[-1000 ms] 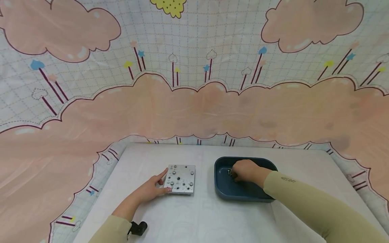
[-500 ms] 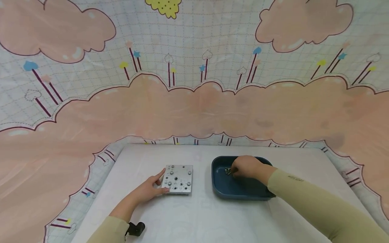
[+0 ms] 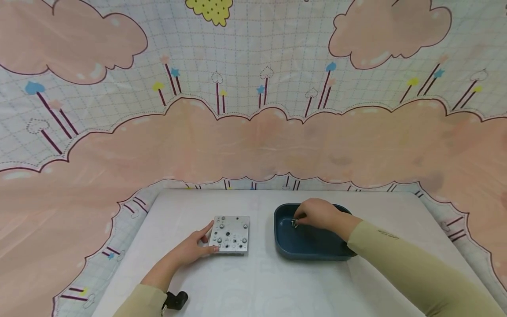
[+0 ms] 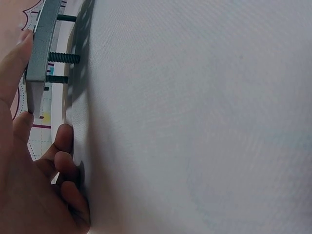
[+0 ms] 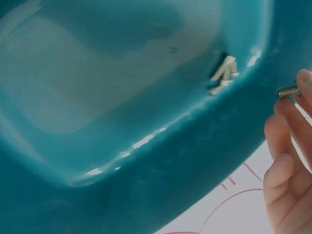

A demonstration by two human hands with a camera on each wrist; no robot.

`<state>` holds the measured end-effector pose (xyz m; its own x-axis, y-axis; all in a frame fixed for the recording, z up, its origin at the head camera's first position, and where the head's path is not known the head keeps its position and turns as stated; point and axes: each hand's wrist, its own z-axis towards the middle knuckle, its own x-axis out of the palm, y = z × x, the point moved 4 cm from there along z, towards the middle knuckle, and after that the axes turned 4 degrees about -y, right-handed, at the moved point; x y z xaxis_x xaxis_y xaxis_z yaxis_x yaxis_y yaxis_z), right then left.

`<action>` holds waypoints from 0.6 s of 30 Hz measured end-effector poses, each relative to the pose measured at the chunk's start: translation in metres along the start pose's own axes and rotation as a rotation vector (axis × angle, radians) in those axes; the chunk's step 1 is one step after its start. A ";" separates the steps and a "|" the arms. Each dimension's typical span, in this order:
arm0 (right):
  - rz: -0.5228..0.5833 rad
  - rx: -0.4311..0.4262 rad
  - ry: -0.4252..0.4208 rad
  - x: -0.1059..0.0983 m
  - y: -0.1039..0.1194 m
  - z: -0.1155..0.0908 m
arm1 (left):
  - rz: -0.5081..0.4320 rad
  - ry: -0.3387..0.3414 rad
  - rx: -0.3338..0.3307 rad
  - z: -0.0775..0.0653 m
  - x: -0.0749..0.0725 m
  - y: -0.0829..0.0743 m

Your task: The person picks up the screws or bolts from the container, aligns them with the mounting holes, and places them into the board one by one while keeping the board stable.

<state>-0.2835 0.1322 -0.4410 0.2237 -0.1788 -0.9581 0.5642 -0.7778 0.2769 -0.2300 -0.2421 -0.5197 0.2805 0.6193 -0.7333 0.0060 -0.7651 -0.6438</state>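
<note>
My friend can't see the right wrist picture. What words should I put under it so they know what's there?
A right hand pinches a small threaded metal screw at the picture's right side. A few small metal pieces lie together in a blue-green tray.

Matt metal plate [image 3: 233,230]; shiny, threaded metal screw [image 5: 288,91] — smooth, glossy plastic tray [image 3: 286,240] — matt, woven-looking cloth [image 4: 195,122].
</note>
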 end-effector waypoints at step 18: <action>0.208 0.030 -0.063 -0.016 0.050 0.025 | -0.028 -0.007 0.011 0.000 0.001 0.001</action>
<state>-0.2783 0.0811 -0.4135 0.2822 -0.3737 -0.8836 0.4869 -0.7378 0.4676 -0.2301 -0.2423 -0.5212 0.2738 0.6417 -0.7165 0.0028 -0.7454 -0.6666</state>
